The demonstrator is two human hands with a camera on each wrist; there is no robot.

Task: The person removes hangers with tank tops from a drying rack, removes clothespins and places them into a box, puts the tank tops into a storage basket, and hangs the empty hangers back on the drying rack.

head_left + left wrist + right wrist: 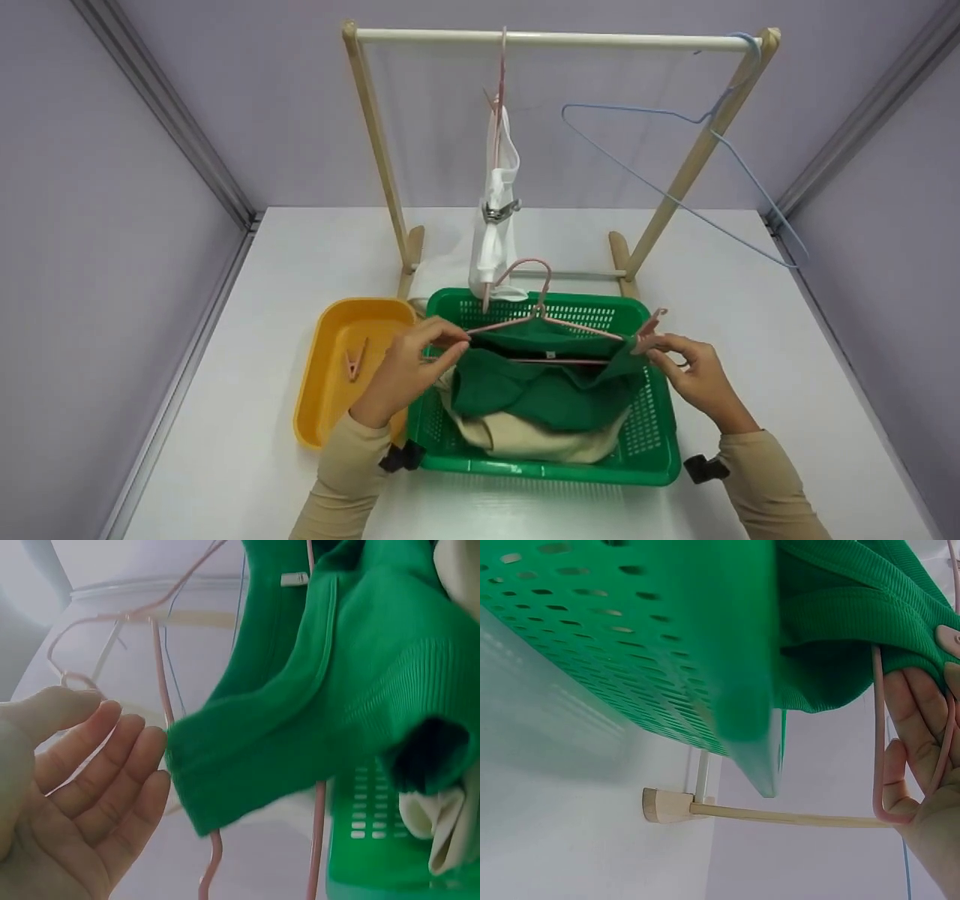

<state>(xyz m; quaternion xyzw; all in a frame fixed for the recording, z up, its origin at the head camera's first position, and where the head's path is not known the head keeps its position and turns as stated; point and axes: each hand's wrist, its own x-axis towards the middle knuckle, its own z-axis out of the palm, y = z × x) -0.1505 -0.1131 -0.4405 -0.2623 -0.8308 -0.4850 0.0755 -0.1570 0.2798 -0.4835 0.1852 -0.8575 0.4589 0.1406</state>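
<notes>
A green garment with ribbed bands and a small white tag lies across the green basket, over cream cloth. A pink hanger runs along its upper opening, hook upward. On the left, my left hand has its fingers extended at the garment's corner; in the left wrist view the fingertips meet or nearly meet the cloth, with nothing gripped. At the other corner my right hand pinches a pink clothespin by the garment's edge; the hanger's looped end passes beside those fingers in the right wrist view.
A rack's white bar stands behind the basket. From it hangs a white cloth on a pink hanger, with a metal-looking clip. A blue hanger hangs at right. The yellow tray holds one pink clothespin.
</notes>
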